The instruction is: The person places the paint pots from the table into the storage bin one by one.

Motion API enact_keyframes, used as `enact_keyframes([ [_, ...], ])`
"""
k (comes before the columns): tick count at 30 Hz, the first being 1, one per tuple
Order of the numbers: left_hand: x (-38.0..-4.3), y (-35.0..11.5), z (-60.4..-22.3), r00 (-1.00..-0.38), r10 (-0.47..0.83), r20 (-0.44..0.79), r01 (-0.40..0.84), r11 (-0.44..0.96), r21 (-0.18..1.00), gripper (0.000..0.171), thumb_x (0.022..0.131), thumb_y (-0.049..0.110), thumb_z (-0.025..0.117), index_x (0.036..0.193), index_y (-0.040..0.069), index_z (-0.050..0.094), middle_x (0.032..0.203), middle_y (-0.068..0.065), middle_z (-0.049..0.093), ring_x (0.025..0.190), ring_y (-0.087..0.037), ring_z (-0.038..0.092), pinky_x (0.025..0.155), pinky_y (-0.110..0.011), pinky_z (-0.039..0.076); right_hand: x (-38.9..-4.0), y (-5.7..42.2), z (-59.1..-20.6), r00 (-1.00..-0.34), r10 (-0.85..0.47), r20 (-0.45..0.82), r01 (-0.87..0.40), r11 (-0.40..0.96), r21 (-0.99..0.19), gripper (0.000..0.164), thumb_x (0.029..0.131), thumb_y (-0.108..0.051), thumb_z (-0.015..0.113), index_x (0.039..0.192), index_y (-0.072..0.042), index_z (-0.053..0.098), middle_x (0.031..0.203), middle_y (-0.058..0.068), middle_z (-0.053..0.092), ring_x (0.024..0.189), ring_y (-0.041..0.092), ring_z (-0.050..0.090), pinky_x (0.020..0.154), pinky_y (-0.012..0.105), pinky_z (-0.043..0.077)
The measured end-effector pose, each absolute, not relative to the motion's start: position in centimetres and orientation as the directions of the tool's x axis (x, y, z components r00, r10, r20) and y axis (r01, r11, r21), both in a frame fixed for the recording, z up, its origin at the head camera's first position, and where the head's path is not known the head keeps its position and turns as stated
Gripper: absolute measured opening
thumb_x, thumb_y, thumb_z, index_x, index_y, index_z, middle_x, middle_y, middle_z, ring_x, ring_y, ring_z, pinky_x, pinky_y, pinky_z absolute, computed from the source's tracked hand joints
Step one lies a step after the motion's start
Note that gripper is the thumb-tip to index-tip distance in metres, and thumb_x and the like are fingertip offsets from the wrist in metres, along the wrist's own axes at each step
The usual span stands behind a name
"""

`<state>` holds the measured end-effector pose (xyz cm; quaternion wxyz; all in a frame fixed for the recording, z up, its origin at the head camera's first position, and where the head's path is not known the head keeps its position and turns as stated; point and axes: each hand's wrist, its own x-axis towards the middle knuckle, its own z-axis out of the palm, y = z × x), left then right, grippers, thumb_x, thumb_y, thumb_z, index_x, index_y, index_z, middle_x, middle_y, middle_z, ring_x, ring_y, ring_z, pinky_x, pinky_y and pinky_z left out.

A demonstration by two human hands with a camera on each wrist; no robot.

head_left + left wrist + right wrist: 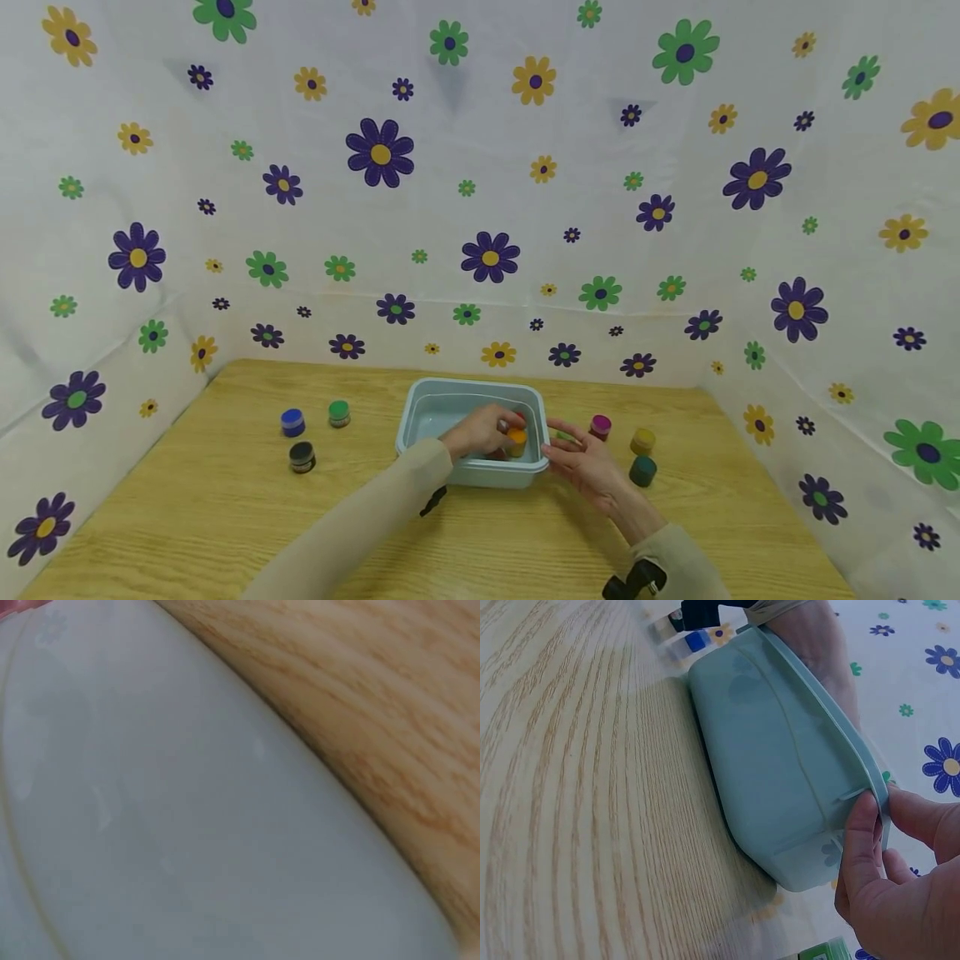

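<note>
A light blue plastic tub stands on the wooden table. My left hand reaches inside it, its fingers curled about a paint jar with an orange lid in the right part of the tub. A bit of red shows beside those fingers, mostly hidden. The tub's wall fills most of the left wrist view, where the left hand's fingers do not show. With thumb and fingers, my right hand pinches the tub's rim at the right corner; in the head view that hand is at the right side.
On the left stand paint jars with blue, green and black lids. To the right are magenta, yellow and dark green jars, plus a light green one partly hidden. A flowered cloth surrounds the table.
</note>
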<state>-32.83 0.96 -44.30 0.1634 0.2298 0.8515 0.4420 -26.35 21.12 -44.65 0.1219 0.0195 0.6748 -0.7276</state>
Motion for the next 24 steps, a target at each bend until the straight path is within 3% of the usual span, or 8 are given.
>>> enact_keyframes([
  [10,-33.1,0.7,-44.2,-0.842,0.532,-0.089,0.220,0.489,0.844,0.036,0.088,-0.006,0.065,0.124,-0.001,0.065,0.119,-0.020,0.065,0.078,-0.029,0.071,0.065,-0.032,0.061,-26.4,21.2,-44.7,-0.966,-0.176,-0.189,0.205,-0.074,-0.976,0.062,0.093,-0.008,0.066,0.147,-0.003,0.037,0.119,0.016,0.060,0.097,0.017,0.066,0.087,0.028,0.058],
  [16,-33.3,0.0,-44.1,-0.847,0.524,-0.094,0.209,0.491,0.846,0.033,0.087,0.000,0.069,0.119,0.003,0.069,0.112,-0.016,0.068,0.078,-0.028,0.069,0.063,-0.032,0.060,-26.3,21.1,-44.6,-0.967,-0.163,-0.196,0.210,-0.076,-0.975,0.061,0.093,-0.007,0.066,0.147,-0.003,0.038,0.119,0.017,0.060,0.098,0.019,0.066,0.087,0.029,0.058],
  [20,-33.4,-1.0,-43.9,-0.847,0.522,-0.100,0.195,0.480,0.855,0.031,0.087,0.005,0.070,0.118,0.007,0.070,0.113,-0.015,0.067,0.082,-0.026,0.065,0.062,-0.033,0.057,-26.4,21.0,-44.6,-0.968,-0.150,-0.201,0.214,-0.079,-0.974,0.060,0.093,-0.007,0.066,0.147,-0.003,0.039,0.121,0.019,0.059,0.099,0.020,0.066,0.087,0.029,0.058],
  [24,-33.5,-2.3,-43.8,-0.840,0.534,-0.092,0.190,0.449,0.873,0.029,0.091,0.005,0.067,0.120,0.005,0.068,0.117,-0.017,0.067,0.089,-0.027,0.065,0.069,-0.037,0.060,-26.4,21.0,-44.6,-0.969,-0.138,-0.204,0.217,-0.086,-0.972,0.060,0.092,-0.006,0.066,0.146,-0.003,0.040,0.116,0.015,0.061,0.096,0.019,0.066,0.086,0.029,0.059],
])
